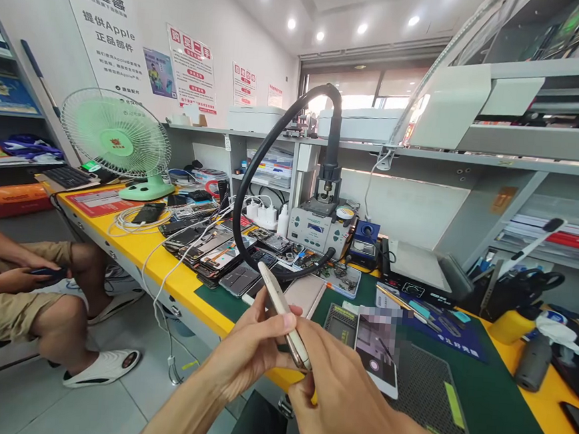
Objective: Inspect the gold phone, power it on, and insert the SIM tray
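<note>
Left hand point(252, 344) and right hand point(344, 382), fingers curled, both grip a white phone point(276, 293), tilted, at lower centre; a lit phone point(376, 361) lies to its right.

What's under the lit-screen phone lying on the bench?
The dark perforated mat shows to either side of the phone, so it apparently lies on that. Whatever is directly beneath can't be seen; the phone covers it.
</note>
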`<state>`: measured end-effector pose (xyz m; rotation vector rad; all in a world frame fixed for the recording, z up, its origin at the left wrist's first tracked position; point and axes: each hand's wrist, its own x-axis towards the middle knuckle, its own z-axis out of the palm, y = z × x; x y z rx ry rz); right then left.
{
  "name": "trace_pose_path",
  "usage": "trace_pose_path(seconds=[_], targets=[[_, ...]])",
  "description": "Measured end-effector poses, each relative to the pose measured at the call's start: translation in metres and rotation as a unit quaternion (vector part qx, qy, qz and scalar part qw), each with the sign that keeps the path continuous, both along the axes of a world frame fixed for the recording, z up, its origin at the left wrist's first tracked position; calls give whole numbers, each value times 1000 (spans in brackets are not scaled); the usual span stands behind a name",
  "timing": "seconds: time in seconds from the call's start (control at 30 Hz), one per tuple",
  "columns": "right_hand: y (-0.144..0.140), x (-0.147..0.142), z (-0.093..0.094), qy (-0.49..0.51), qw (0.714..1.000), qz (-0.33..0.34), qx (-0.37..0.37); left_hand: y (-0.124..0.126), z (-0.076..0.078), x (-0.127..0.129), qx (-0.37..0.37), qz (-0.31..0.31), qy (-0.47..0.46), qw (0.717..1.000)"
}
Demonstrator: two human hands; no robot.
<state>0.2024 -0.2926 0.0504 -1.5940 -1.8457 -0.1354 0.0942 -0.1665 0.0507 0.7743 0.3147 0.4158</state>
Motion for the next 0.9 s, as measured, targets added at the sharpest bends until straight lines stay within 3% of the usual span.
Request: trace_pose_path(seconds=[0.23,0.4,0.53,0.7,0.9], targets=[[0,2,-4,-36,999,25,31,-2,-1,-2,23,12,5,1000],[2,5,-5,-52,998,28,27,-1,-3,0,-5,16,0,1000],[6,11,15,0,999,39,-23,6,1,4,-62,-2,-6,998],[6,15,50,42,992,49,-108,20,11,4,-121,-79,11,989],[3,17,62,60,985,46,-152,20,13,1,-172,-125,26,977]])
